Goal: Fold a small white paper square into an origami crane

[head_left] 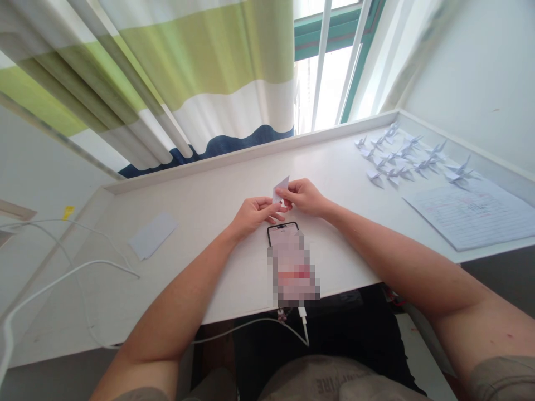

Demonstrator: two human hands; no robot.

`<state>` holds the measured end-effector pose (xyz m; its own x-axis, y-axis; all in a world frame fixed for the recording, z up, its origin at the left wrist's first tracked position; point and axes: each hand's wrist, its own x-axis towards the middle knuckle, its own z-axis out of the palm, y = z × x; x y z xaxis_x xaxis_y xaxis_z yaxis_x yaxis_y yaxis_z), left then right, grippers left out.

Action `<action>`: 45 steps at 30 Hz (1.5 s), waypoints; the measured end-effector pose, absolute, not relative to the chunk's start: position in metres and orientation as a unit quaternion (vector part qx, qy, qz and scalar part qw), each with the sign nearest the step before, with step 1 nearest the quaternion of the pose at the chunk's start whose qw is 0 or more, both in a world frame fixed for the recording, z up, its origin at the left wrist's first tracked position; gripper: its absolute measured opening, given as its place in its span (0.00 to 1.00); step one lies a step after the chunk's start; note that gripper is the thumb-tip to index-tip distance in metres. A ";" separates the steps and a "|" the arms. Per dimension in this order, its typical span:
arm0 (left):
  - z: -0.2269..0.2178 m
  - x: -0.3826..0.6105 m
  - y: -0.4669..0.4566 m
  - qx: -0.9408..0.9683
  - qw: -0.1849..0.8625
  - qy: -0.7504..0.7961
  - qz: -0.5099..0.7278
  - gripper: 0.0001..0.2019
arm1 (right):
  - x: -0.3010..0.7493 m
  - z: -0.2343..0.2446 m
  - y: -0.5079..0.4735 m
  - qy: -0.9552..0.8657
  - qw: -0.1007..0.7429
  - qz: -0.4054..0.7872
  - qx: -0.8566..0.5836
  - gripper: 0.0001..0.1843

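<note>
A small folded piece of white paper [280, 190] with a pointed upper corner is held just above the desk, beyond the phone. My right hand [307, 197] pinches it from the right between thumb and fingers. From the left, my left hand [253, 216] has its thumb and index finger at the paper's lower left edge, its other fingers loosely curled beneath. The fingertips partly cover the lower part of the paper. Just below my hands lies a phone [292, 262], its screen blurred out, with a white charging plug [302, 315] at its near end.
Several folded white paper cranes [403, 156] stand at the back right of the white desk [217, 278]. Written sheets [472, 214] lie in front of them. Flat white paper [153, 235] rests on the left, near a loose white cable [83, 266]. A curtain [200, 61] hangs behind.
</note>
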<state>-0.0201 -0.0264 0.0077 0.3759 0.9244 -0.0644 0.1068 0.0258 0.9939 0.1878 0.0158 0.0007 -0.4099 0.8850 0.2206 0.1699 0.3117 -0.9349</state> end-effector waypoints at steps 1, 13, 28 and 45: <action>0.008 -0.019 -0.027 0.601 0.566 0.436 0.357 0.22 | 0.188 0.001 0.015 -0.709 0.393 0.447 -0.377 0.35; 0.008 -0.020 -0.024 0.572 0.587 0.451 0.354 0.24 | 0.186 -0.006 0.019 -0.709 0.402 0.436 -0.382 0.34; 0.010 -0.022 -0.024 0.551 0.584 0.462 0.377 0.21 | 0.181 -0.005 0.018 -0.660 0.435 0.548 -0.272 0.25; 0.011 -0.025 -0.019 0.492 0.636 0.453 0.385 0.25 | 0.185 -0.012 0.027 -0.631 0.478 0.547 -0.273 0.30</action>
